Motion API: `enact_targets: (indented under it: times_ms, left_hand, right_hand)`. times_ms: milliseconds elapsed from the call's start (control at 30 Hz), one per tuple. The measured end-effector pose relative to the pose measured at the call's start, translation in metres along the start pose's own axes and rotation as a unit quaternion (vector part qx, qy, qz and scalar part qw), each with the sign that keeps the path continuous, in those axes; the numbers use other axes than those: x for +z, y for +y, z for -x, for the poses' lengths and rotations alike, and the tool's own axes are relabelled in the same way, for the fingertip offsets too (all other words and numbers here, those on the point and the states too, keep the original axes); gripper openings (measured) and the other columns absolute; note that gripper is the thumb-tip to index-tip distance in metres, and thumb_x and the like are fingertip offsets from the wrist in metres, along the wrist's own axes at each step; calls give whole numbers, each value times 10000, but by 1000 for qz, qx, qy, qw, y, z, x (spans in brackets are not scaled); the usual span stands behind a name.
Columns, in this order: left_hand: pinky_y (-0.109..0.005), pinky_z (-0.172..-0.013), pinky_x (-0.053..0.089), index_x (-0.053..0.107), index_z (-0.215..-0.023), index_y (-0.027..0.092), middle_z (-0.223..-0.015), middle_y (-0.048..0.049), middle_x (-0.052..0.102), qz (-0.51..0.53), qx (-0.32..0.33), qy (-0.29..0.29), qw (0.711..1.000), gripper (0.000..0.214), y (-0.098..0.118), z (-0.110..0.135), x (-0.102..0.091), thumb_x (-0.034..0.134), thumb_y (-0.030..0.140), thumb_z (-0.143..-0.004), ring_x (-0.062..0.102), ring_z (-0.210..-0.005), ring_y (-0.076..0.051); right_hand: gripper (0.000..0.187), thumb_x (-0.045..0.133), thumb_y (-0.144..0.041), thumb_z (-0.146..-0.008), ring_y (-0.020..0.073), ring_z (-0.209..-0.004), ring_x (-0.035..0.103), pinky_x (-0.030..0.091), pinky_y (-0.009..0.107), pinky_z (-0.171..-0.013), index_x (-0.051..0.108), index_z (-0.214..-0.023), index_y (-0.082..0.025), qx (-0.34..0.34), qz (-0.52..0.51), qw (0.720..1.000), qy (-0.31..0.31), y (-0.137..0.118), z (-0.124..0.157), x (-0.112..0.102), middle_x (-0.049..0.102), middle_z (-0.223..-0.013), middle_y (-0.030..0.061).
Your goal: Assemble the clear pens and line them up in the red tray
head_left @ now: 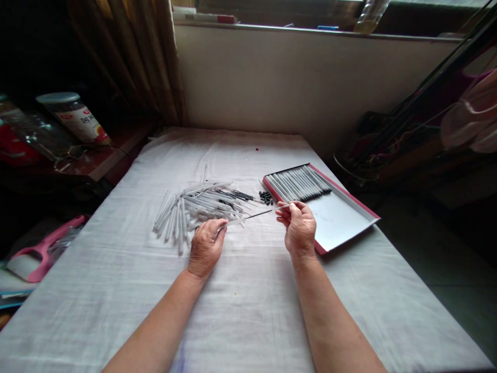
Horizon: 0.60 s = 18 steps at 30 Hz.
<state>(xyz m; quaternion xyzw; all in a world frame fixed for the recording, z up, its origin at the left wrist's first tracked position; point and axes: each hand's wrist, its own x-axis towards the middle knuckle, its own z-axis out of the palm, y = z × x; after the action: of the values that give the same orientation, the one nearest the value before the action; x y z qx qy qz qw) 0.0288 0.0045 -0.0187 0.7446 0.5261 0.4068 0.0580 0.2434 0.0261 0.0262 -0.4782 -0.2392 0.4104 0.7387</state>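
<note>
My left hand (208, 245) pinches a clear pen barrel (235, 222), its open end pointing right. Between finger and thumb, my right hand (298, 227) grips a thin pen refill (260, 213) with a dark ink section. The refill's left end meets the barrel; whether it is inside cannot be made out. Behind my left hand lies a loose heap of clear barrels (178, 212) mixed with dark refills (243, 195). A small cluster of black caps (266, 197) sits beside a red-edged box lid (349, 228). Inside it, assembled-looking pens (298, 182) lie in a row.
A white cloth (248, 321) covers the table. On a side shelf at left stand a lidded jar (77, 116) and glasses (70, 158). Pink-handled scissors (46, 248) lie low at the left. A wall (272, 83) rises behind the table's far edge.
</note>
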Motion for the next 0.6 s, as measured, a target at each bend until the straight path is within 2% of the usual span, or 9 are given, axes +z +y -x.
enact_targets:
  times_ms: [233, 433, 533, 600]
  left_hand:
    - [-335, -775, 469, 647, -1006, 205, -912, -45, 712, -31, 18, -30, 999, 154, 3, 0, -2, 541, 204, -895, 634, -858, -213]
    - [-334, -773, 472, 651, -1015, 197, -917, -50, 723, -4, 16, -34, 999, 159, 3, 1, -1, 546, 204, -896, 647, -854, -209]
    - [-342, -781, 473, 656, -1024, 203, -935, -51, 731, 1, 21, -44, 999, 166, 4, 2, -1, 548, 219, -899, 654, -858, -210]
    - [-340, -787, 476, 659, -1027, 201, -938, -53, 733, 11, 20, -45, 999, 170, 4, 2, -1, 549, 227, -900, 657, -864, -208]
  right_hand:
    - [236, 689, -305, -684, 93, -482, 636, 477, 157, -417, 542, -831, -194, 14, -2, 1000, -3, 3, 0, -2, 731, -693, -13]
    - [253, 690, -334, -699, 97, -493, 636, 477, 165, -424, 533, -844, -199, 26, 11, 1000, -11, 9, -1, -2, 726, -705, -9]
    - [236, 683, -356, -713, 103, -531, 645, 488, 181, -451, 559, -831, -195, 18, 37, 998, -40, 14, 3, 0, 724, -751, 5]
    - [224, 680, -373, -720, 116, -570, 654, 499, 200, -472, 600, -814, -186, 8, 75, 993, -87, 19, 9, 2, 720, -788, 24]
